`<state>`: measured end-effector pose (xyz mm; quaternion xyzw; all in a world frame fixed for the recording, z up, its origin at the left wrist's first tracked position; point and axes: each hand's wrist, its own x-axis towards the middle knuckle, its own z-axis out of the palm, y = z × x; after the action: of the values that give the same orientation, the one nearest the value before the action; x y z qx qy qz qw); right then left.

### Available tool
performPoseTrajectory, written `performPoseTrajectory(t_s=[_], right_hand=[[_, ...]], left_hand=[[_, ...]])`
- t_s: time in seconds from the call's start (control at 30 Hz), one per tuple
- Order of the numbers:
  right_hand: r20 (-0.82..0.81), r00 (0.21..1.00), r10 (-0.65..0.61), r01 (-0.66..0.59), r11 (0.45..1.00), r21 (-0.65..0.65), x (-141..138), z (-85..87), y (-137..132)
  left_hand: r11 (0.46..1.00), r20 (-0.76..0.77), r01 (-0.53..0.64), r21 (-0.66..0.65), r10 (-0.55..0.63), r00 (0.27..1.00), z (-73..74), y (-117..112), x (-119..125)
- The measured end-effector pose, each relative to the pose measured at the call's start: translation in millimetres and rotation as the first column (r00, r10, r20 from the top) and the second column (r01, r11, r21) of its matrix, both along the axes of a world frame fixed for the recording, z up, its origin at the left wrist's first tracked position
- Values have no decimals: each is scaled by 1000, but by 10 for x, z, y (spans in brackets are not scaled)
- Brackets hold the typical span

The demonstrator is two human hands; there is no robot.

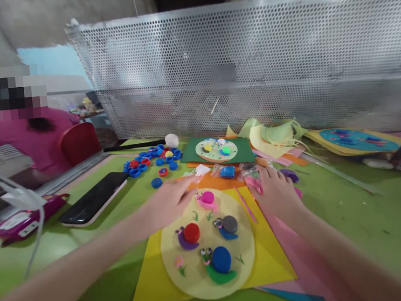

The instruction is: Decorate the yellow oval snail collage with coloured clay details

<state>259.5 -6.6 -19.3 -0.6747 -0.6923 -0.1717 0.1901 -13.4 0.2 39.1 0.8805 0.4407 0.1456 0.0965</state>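
A pale round disc [193,273] lies on a yellow sheet [265,252] in front of me. It carries several bottle-cap snails: pink [207,197], red [191,233], grey [230,224] and blue [221,259]. My left hand [168,201] rests flat at the disc's upper left edge, fingers stretched toward the pink snail. My right hand [276,191] lies at the yellow sheet's upper right corner, fingers reaching onto small clear bags [249,169]. What the fingertips touch is blurred.
A pile of blue and red caps [152,160] lies behind a black phone [94,204]. A second decorated disc sits on a green sheet [190,154]. Paper scraps [273,139] and a blue plate [359,140] lie right. A perforated metal screen [249,62] stands behind. A person in pink [27,137] sits left.
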Motion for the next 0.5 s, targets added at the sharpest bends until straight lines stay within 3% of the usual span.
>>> performPoseTrajectory(t_s=[0.1, 0.2, 0.27, 0.4, 0.5], right_hand=[[83, 989, 122, -122, 993, 1, -66, 59, -49], [142, 939, 312, -304, 950, -74, -170, 90, -106], [142, 916, 375, -362, 926, -111, -235, 61, -127], [119, 929, 350, -335, 934, -124, -274, -45, -113], [119, 938, 327, -311, 941, -134, -226, -74, -92]], left_hand=[[981, 240, 23, 193, -70, 968, -246, 167, 47], [989, 374, -16, 148, -41, 927, -445, 293, -35], [996, 449, -48, 80, 7, 894, -517, 341, -82], [999, 549, -21, -30, 34, 835, -564, 397, -90], [998, 484, 42, -52, -12, 875, -559, 415, -73]])
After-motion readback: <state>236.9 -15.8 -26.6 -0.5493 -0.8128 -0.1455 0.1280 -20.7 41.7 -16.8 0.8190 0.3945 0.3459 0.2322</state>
